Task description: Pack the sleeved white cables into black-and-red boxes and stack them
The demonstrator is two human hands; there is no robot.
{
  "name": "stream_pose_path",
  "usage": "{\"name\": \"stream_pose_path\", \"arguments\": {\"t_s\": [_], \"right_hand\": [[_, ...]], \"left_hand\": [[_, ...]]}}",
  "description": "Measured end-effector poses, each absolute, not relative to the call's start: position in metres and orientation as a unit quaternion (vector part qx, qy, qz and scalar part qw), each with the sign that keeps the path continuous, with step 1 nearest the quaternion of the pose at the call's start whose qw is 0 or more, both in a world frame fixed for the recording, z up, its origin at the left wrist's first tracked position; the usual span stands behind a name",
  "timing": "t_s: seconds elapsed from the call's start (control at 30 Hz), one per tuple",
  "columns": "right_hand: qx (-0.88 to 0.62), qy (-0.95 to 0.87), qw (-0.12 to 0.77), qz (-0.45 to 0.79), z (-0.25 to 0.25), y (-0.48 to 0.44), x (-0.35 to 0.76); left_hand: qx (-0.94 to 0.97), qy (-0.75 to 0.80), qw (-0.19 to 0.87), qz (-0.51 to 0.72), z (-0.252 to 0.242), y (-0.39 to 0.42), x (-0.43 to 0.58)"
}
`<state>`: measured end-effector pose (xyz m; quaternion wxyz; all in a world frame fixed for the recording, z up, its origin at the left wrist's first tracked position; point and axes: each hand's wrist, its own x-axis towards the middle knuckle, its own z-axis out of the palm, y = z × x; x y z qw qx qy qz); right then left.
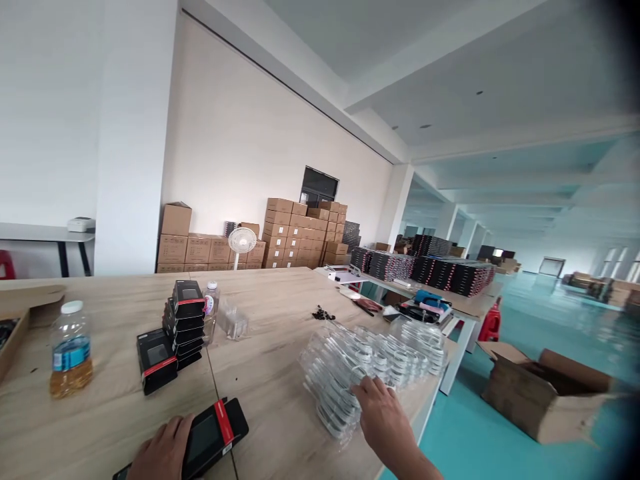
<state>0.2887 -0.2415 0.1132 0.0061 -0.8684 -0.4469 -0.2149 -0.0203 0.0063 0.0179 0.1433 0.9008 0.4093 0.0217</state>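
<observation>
My left hand [161, 452] is closed around a black box [205, 437] with a red band and a dark window, low on the table. The box's right end flap stands open. My right hand [383, 417] reaches to the front of a pile of white cables in clear plastic bags [335, 373], fingers pinched at the edge of a bag. Whether that bag has come off the pile I cannot tell. Left of centre, a stack of similar black boxes [187, 323] stands on the table, with one more black box [157, 359] against its side.
A drink bottle [71, 353] stands at the left, a second bottle [211, 310] behind the stack. Clear plastic pieces [233, 321] and small black parts [324, 313] lie on the wooden table [270, 373]. An open carton [540, 393] sits on the floor at right.
</observation>
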Motion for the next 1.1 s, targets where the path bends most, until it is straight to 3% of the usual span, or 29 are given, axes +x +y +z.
{"name": "stream_pose_path", "arguments": {"t_s": [0.07,0.47,0.67,0.87,1.1], "right_hand": [[-0.857,-0.472,-0.017,-0.205,0.109,-0.238,0.287],[-0.804,-0.584,0.063,-0.099,0.104,-0.172,0.224],[-0.757,-0.645,0.100,-0.009,0.133,-0.140,0.228],[-0.761,-0.645,-0.045,0.062,0.159,-0.132,0.296],[-0.716,-0.692,-0.094,0.007,0.139,-0.140,0.320]], "left_hand": [[0.901,0.411,0.137,0.023,0.017,0.006,-0.020],[0.898,0.405,0.159,0.061,0.016,0.008,-0.025],[0.888,0.423,0.165,0.067,0.020,0.009,-0.032],[0.893,0.414,0.170,0.052,0.025,0.007,-0.032],[0.894,0.408,0.179,0.047,0.020,0.006,-0.028]]}}
